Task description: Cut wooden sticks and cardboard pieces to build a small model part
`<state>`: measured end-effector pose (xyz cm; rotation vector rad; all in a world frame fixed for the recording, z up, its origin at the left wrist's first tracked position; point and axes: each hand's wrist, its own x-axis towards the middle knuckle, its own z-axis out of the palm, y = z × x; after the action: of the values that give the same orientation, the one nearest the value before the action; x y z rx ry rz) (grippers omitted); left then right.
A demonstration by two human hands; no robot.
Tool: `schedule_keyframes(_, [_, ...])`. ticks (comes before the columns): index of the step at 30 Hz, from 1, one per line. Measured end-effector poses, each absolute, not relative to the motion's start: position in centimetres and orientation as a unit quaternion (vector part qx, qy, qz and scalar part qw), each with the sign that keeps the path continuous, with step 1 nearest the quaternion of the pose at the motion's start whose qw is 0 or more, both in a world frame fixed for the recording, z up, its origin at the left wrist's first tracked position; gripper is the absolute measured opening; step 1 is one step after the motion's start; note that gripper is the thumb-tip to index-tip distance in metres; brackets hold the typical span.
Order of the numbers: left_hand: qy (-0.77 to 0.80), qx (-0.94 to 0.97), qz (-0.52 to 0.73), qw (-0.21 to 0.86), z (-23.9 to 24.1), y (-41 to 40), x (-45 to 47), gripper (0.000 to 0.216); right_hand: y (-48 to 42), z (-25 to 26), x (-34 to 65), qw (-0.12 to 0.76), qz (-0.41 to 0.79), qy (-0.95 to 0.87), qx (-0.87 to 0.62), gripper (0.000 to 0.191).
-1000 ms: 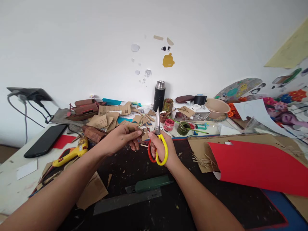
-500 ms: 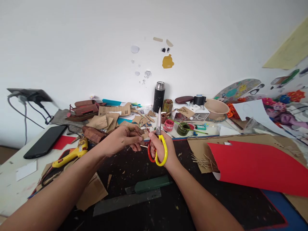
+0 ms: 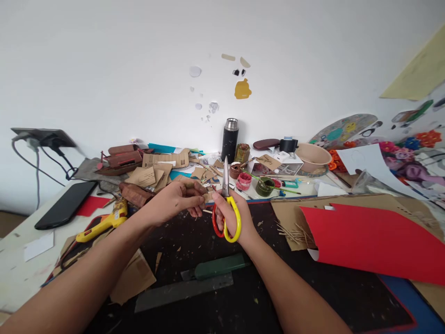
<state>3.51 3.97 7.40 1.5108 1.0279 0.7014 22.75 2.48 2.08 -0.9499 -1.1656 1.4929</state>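
My right hand (image 3: 232,217) is closed round the red and yellow handles of a pair of scissors (image 3: 226,204), whose blades point up and away, shut together. My left hand (image 3: 175,200) sits just to the left of the blades with its fingertips pinched on something thin, perhaps a small stick; it is too small to name. Both hands hover above a dark, paint-flecked cutting mat (image 3: 208,287).
A green utility knife (image 3: 217,266) and a metal ruler (image 3: 183,291) lie on the mat in front of me. A red paper sheet (image 3: 371,241) on cardboard lies right, with thin sticks (image 3: 295,230) beside it. A yellow glue gun (image 3: 102,221), cardboard scraps, paint pots and a flask (image 3: 230,138) crowd the back.
The scissors and my right hand have shifted slightly up and left, closer to my left fingertips. My left hand has barely moved.
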Motion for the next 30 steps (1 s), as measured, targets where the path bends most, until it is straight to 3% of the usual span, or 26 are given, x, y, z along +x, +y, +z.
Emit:
schedule_keyframes(7, [0.42,0.637,0.317,0.563,7.6,3.8,3.4,0.029,2.5,1.9,22.7,0.499,0.61,-0.464,-0.404,0.047])
schedule_keyframes(18, [0.485,0.778,0.311,0.251,7.4,2.9,4.2,0.018,2.4,2.0,22.8,0.496,0.616,-0.472,-0.39,0.045])
schedule_keyframes(30, [0.514,0.749,0.323,0.268,7.3,3.1,3.9,0.033,2.3,2.3,22.8,0.494,0.622,-0.465,-0.391,0.046])
